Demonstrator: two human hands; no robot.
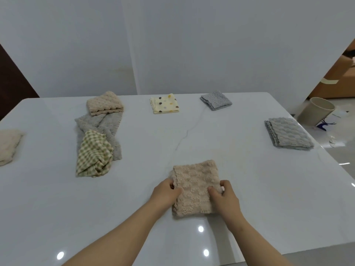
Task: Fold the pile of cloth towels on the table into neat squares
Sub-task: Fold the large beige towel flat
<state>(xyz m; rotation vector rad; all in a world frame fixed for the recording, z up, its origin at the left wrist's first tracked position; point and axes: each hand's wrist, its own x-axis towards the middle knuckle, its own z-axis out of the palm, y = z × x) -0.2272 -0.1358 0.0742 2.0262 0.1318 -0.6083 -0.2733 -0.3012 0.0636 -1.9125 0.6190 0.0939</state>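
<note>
Tabletop (96,217) near edge; pile (97,143) of unfolded towels mid-left. Beige towel (195,181) lies folded flat in front. L grip (166,191) pinches its left edge, R grip (225,196) its right. Risk: uneven pull skews layers, so no neat square.

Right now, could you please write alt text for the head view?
The left hand and right hand grip a folded beige fluffy towel on a glossy white table. A heap of towels with a green checked cloth lies at left.
</note>
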